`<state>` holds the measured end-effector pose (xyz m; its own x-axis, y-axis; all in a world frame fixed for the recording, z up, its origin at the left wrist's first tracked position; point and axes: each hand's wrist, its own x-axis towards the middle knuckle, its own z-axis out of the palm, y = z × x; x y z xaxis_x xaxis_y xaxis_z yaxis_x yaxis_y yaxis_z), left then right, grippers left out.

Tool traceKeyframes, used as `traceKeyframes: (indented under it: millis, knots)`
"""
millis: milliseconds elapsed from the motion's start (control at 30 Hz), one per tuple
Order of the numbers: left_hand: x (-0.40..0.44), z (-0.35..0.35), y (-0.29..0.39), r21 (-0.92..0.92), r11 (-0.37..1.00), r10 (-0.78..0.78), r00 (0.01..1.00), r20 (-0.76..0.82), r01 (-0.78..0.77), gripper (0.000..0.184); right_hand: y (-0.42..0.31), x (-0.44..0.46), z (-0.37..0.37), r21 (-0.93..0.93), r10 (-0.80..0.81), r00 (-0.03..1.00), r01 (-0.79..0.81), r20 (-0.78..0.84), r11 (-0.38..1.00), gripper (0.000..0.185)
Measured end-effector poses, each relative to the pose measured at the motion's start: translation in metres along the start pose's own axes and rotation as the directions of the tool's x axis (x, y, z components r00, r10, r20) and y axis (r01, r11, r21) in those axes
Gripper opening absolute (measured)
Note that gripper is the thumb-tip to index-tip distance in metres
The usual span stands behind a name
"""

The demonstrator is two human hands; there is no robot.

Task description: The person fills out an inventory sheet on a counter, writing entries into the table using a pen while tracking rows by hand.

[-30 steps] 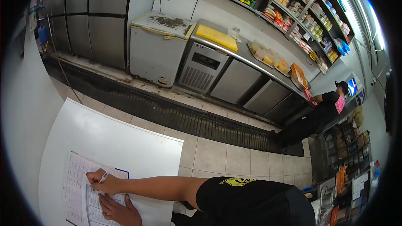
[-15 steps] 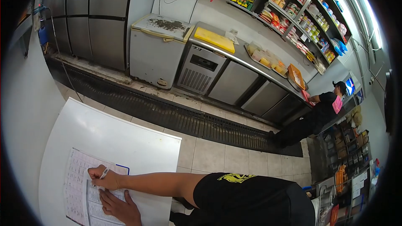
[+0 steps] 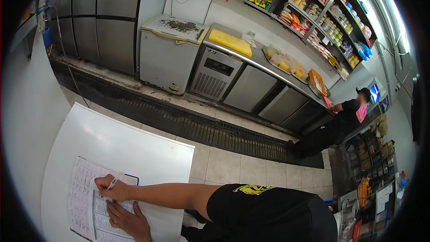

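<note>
I see the right hand (image 3: 115,192) pinching the pen (image 3: 113,182) at the sheet (image 3: 102,225), lower left of the frame, the spread left hand (image 3: 131,222) lying flat, presumably to steady it on the bench (image 3: 134,143).

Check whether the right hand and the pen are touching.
Touching. The head view shows the right hand closed around the pen, whose pale barrel sticks out of the grip.
</note>
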<state>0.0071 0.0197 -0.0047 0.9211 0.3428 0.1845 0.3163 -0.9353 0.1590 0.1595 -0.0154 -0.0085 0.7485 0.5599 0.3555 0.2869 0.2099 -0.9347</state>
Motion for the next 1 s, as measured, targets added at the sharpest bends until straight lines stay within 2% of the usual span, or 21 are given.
traceKeyframes:
  millis: [333,667,900,967,1000]
  knots:
    - [0.0006,-0.0084,0.0037,-0.002,0.999,-0.033,0.997,0.063,0.033,0.076,0.0044,0.0001,0.0006,0.005,-0.035,0.999,0.035,0.004,0.999,0.025]
    - [0.0010,-0.0068,0.0025,-0.030,0.999,-0.010,1.000,0.025,0.011,0.076,0.0045,0.0012,0.0011,-0.024,-0.065,0.998,0.064,-0.012,0.998,0.024]
    - [0.0005,-0.0074,0.0040,-0.041,0.999,-0.015,1.000,0.021,0.016,0.077,0.0041,-0.0003,-0.0001,-0.035,-0.030,1.000,0.030,0.011,0.999,0.022]
    - [0.0001,-0.0048,0.0020,-0.053,0.999,0.002,1.000,0.010,-0.002,0.078,0.0003,-0.0006,-0.0006,-0.073,0.039,0.999,-0.037,0.033,0.997,0.014]
    - [-0.0015,-0.0033,-0.0003,-0.062,0.998,0.016,1.000,-0.005,-0.016,0.079,0.0003,-0.0009,0.0006,0.002,0.057,0.998,-0.057,-0.003,0.998,0.016]
